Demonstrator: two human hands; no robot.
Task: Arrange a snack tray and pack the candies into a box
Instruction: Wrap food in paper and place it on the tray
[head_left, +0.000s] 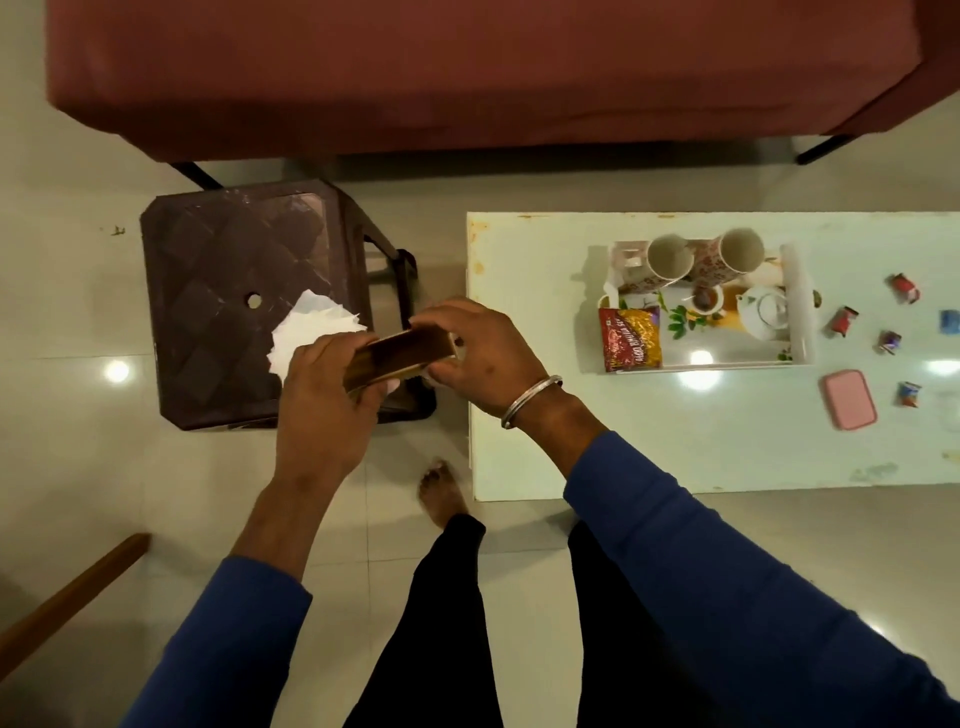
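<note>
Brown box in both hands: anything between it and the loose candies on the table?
Yes. The brown box is held over the stool, off the table; the tray with cups and snack packet sits between it and the candies.

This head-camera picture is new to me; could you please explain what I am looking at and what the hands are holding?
There is no machine: a camera worn on a person's head looks down at their bare hands. The left hand and right hand together hold a brown box above a dark stool carrying white paper. To the right, a white table holds a tray with two cups, a teapot and a snack packet. Wrapped candies and a pink lid lie beside the tray.
</note>
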